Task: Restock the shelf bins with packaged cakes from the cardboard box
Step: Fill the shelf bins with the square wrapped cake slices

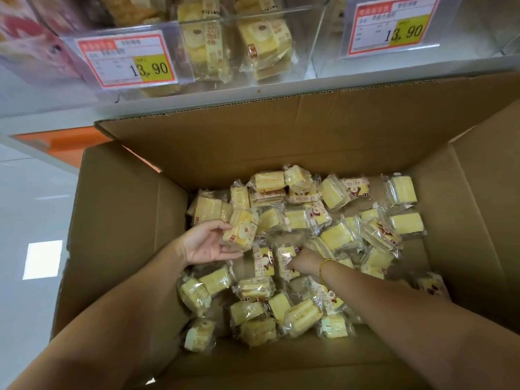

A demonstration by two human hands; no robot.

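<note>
Left hand (pixel 208 243) grips a cake (pixel 241 230) over the box's (pixel 126 220) left side. Right hand (pixel 305 261) is down in the pile (pixel 337 235), can't tell its grip.

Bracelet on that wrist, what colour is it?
The bracelet is gold, made of small beads; the head view shows it.

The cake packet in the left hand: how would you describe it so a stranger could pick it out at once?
Look in the open cardboard box, toward its left wall. The left hand holds one cake packet there, label up. Unlike the loose packets around it, it is held up off the pile.
</note>
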